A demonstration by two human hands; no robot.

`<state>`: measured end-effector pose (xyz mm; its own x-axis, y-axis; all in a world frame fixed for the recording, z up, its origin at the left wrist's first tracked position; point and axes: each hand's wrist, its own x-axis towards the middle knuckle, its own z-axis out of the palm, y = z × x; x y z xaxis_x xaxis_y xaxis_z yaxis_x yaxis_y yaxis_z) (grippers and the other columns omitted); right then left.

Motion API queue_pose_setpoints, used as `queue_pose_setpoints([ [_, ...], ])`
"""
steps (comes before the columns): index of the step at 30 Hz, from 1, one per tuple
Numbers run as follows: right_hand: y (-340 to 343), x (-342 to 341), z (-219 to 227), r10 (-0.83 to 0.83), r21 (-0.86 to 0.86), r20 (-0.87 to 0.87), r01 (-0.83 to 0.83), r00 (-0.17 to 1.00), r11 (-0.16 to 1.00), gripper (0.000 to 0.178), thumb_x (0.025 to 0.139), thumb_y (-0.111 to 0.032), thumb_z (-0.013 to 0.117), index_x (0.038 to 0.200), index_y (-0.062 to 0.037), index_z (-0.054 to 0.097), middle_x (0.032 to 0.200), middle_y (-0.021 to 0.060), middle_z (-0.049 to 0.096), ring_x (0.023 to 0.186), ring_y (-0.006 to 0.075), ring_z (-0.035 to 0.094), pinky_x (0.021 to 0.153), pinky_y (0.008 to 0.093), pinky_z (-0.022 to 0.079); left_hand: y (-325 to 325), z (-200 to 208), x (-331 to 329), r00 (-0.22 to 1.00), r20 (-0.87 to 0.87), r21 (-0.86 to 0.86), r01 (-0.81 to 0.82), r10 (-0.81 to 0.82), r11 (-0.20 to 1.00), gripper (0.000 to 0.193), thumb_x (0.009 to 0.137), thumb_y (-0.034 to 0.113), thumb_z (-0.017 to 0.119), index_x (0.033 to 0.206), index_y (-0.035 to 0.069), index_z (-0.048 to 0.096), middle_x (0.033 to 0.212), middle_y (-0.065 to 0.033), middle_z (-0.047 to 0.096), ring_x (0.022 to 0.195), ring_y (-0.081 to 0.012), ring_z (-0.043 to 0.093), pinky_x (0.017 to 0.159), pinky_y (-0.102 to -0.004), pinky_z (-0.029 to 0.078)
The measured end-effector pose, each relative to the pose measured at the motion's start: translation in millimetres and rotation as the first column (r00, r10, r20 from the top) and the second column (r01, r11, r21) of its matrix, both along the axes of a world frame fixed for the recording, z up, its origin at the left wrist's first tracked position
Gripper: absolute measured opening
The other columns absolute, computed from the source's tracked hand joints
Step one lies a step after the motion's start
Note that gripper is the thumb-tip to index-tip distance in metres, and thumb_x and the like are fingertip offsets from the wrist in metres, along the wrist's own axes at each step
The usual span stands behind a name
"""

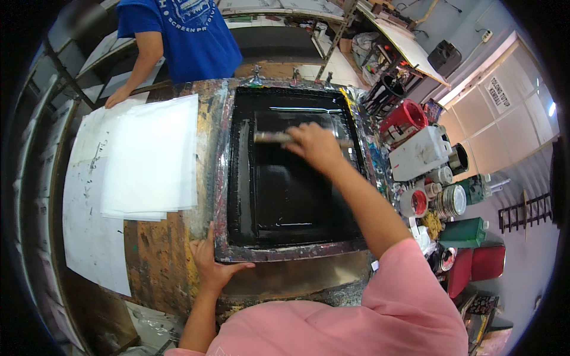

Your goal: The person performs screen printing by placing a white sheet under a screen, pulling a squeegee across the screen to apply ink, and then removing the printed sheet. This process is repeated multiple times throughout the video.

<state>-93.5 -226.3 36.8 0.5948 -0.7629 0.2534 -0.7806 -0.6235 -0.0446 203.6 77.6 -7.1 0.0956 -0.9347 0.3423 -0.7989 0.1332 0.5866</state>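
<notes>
A screen printing frame (291,254) with stained edges lies on the worktable, its mesh (291,190) dark and glossy with black ink. Across the upper part of the mesh, my right hand (316,145) grips a long squeegee (271,137), slightly blurred; its lower edge is hidden. At the frame's near left corner rests my left hand (212,264), thumb and forefinger spread along the two sides, holding nothing. Left of the frame is a stack of white sheets (151,157).
A person in a blue shirt (193,44) stands across the table, one hand (119,97) by the larger sheets (92,231). Metal clamps (295,75) line the frame's far edge. Crowding the right side are a red bucket (404,121), a white jerrycan (421,154) and several ink tubs.
</notes>
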Motion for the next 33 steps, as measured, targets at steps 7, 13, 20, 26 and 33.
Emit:
queue_pose_setpoints([
  [7, 221, -6, 41, -0.016, 0.136, 0.052, 0.009, 0.999, 0.991, 0.048, 0.086, -0.035, 0.086, 0.127, -0.0128, 0.073, 0.105, 0.0069, 0.07, 0.098, 0.028, 0.068, 0.078, 0.0425, 0.06, -1, 2, -4, 0.999, -0.035, -0.022, 0.003, -0.004, 1.0, 0.143, 0.047, 0.071, 0.098, 0.159, -0.005, 0.052, 0.105, -0.0109, 0.075, 0.098, -0.0312, 0.058, 0.095, -0.0442, 0.042],
  [13, 230, -14, 57, -0.036, 0.233, 0.088, 0.014, 0.996, 0.972, 0.038, 0.096, -0.044, 0.076, 0.117, -0.0122, 0.074, 0.1, 0.0087, 0.074, 0.099, 0.0315, 0.072, 0.075, 0.0469, 0.06, 2, 1, -5, 0.998, 0.018, 0.024, -0.055, 0.054, 0.998, 0.136, 0.046, 0.072, 0.099, 0.157, 0.003, 0.06, 0.107, -0.0083, 0.065, 0.105, -0.0286, 0.056, 0.102, -0.0473, 0.037],
  [20, 249, -17, 33, 0.002, 0.321, 0.051, -0.018, 0.999, 0.947, 0.049, 0.088, -0.034, 0.083, 0.131, -0.0131, 0.072, 0.115, 0.008, 0.073, 0.105, 0.0323, 0.069, 0.087, 0.0466, 0.061, 4, 0, -3, 0.976, 0.207, 0.087, -0.092, 0.072, 0.992, 0.13, 0.044, 0.074, 0.098, 0.149, 0.005, 0.067, 0.102, -0.0057, 0.055, 0.103, -0.0268, 0.055, 0.106, -0.0502, 0.031],
  [26, 157, -12, -11, 0.052, -0.012, 0.129, -0.051, 0.99, 0.999, 0.06, 0.081, -0.029, 0.089, 0.137, -0.0145, 0.069, 0.123, 0.0114, 0.07, 0.109, 0.0337, 0.066, 0.091, 0.0454, 0.06, 6, 3, -2, 0.991, 0.105, 0.202, -0.105, 0.085, 0.974, 0.129, 0.037, 0.065, 0.102, 0.145, 0.002, 0.069, 0.112, -0.0097, 0.062, 0.115, -0.0303, 0.055, 0.111, -0.0498, 0.031],
  [33, -23, 8, -2, 0.015, -0.002, 0.078, -0.015, 0.997, 1.0, 0.037, 0.095, -0.044, 0.077, 0.12, -0.0165, 0.075, 0.103, 0.0074, 0.07, 0.098, 0.0315, 0.07, 0.079, 0.0466, 0.059, 12, 4, 4, 0.988, 0.131, 0.219, -0.104, 0.077, 0.97, 0.139, 0.038, 0.072, 0.1, 0.153, 0.001, 0.063, 0.11, -0.0097, 0.06, 0.112, -0.0312, 0.055, 0.111, -0.052, 0.034],
])
